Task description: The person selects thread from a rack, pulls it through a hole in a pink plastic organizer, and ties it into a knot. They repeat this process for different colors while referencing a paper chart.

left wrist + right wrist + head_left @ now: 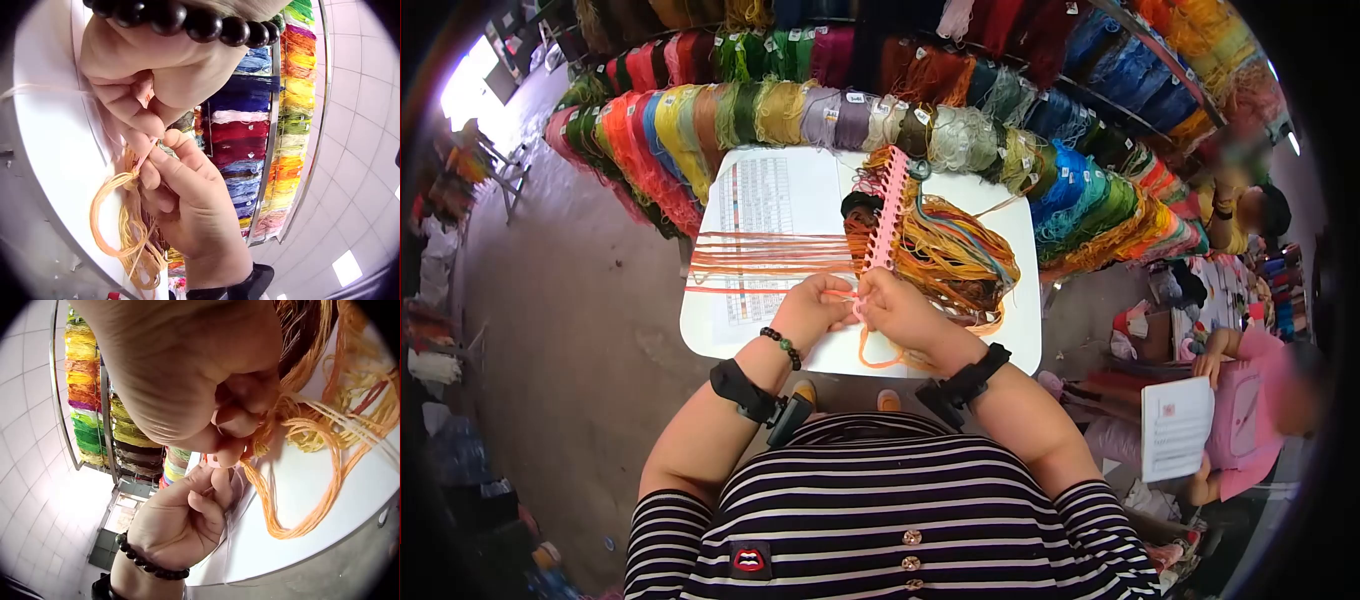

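Observation:
A pink thread holder strip with holes along its edges lies across the white board. Both hands meet at its near end. My left hand pinches orange thread between thumb and fingers. Opposite it, my right hand pinches the end of the strip, fingertips close against the left ones. A loop of light orange thread hangs from the strip beneath the right hand. To the strip's left, several orange and pink strands stretch out straight; to its right lies a thick bundle of gold, brown and teal threads.
Under the strands is a printed chart. Racks of coloured thread skeins curve around the board's far side. At the right, a person in pink holds a white printed sheet; another person is farther back.

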`<state>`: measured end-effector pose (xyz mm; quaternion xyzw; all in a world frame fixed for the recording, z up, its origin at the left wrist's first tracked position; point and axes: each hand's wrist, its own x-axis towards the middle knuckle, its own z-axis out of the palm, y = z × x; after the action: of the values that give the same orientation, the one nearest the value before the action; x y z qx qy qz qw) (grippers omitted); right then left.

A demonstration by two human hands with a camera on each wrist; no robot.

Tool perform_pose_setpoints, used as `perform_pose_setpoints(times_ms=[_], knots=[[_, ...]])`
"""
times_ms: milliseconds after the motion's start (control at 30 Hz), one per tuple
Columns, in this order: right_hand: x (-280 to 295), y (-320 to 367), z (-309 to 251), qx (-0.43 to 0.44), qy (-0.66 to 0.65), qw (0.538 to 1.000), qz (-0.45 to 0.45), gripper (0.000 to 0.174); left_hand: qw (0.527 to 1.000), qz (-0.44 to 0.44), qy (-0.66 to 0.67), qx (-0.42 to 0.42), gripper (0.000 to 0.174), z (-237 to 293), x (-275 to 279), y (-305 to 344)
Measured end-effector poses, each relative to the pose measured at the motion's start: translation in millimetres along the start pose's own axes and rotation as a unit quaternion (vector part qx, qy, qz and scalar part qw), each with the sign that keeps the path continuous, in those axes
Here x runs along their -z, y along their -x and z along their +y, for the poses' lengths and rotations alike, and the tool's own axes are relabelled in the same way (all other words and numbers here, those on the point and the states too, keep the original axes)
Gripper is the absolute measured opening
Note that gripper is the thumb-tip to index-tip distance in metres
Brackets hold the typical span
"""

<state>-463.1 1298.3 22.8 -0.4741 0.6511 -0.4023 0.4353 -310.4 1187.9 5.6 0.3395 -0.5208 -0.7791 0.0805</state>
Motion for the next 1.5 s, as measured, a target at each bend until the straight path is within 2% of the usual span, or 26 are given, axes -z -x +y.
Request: perform_pose_setpoints(times_ms=[200, 300, 400, 500, 600, 667, 733, 833, 900, 933, 1000, 1100, 1233, 1333, 1500], knots=[[-2.2, -5.1, -1.3, -0.01, 0.05, 0.999, 0.013, 0.018, 0.998, -0.01, -0.05, -0.023, 0.031, 13.8, -3.2, 4.9], [-5.5, -5.4, 3.1, -0.019, 0.029, 0.999, 0.023, 0.018, 0.997, -0.026, -0.063, -0.039, 0.03, 7.1, 1.1, -0.9], [-6.6, 4.4, -18.1, -0.08, -0.067, 0.994, 0.032, 0.019, 0.986, -0.029, -0.152, -0.059, 0.03, 11.9, 1.5, 1.1], [-6.6, 2.6, 0.8, -0.093, -0.097, 0.99, 0.031, 0.019, 0.909, 0.021, -0.374, -0.184, 0.03, 8.5, 11.5, 1.4], [-8.0, 4.0, 1.1, -0.088, -0.081, 0.992, 0.051, 0.018, 0.945, -0.004, -0.285, -0.158, 0.029, 17.8, 22.7, 3.3], [-10.5, 5.1, 0.8, -0.089, -0.074, 0.991, 0.064, 0.017, 0.988, -0.064, -0.123, -0.072, 0.029, 27.2, 23.7, 4.7], [-12.8, 6.1, 1.5, -0.091, -0.07, 0.99, 0.081, 0.018, 0.995, -0.097, 0.019, -0.004, 0.029, 34.3, 21.6, 3.3], [-16.7, 8.1, 0.0, -0.115, -0.106, 0.982, 0.106, 0.019, 0.985, -0.137, 0.097, 0.035, 0.025, 45.3, 16.8, -0.2], [-16.5, 12.7, -9.6, -0.157, -0.173, 0.966, 0.114, 0.02, 0.984, -0.14, 0.102, 0.043, 0.023, 42.0, 15.8, -5.3], [-19.0, 13.0, -3.8, -0.141, -0.215, 0.958, 0.127, 0.017, 0.985, -0.14, 0.097, 0.036, 0.023, 40.3, 14.4, -7.5], [-17.5, 14.3, 4.7, -0.14, -0.224, 0.956, 0.127, 0.017, 0.991, -0.126, 0.055, -0.004, 0.024, 31.5, 12.1, -17.1], [-16.8, 12.4, 11.8, -0.117, -0.234, 0.957, 0.125, 0.016, 0.984, -0.173, 0.036, 0.006, 0.024, 42.2, 8.6, -14.0], [-12.5, 12.0, 12.2, -0.106, -0.225, 0.961, 0.117, 0.015, 0.987, -0.14, 0.072, 0.024, 0.023, 48.2, 1.9, -10.1], [-15.8, 10.9, 14.5, -0.103, -0.205, 0.964, 0.132, 0.016, 0.984, -0.16, 0.074, 0.023, 0.023, 53.5, 5.1, -12.4], [-7.0, 4.6, 5.5, -0.149, -0.266, 0.942, 0.138, 0.02, 0.98, -0.184, 0.051, 0.06, 0.026, 62.8, 11.9, -24.4]])
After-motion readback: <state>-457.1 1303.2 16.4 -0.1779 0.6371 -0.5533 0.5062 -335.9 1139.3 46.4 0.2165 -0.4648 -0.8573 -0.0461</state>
